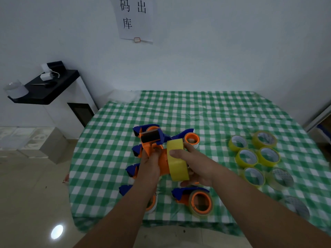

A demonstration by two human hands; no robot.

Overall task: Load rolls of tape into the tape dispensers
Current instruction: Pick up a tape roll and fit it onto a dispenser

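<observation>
Far half of the checked table [206, 108] is open, free passage along the wall side and down the strip between the dispenser cluster and the rolls. Left-centre is crowded: blue-orange dispensers [195, 199] lie close together, partly under both forearms, little gap between them. Right side blocked by yellow tape rolls [254, 153] lying flat and nearly touching, with two clear rolls [282, 178] toward the near right edge.

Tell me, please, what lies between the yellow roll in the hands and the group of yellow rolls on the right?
In the head view, only bare checked tablecloth lies between the held roll and the spare rolls.
</observation>
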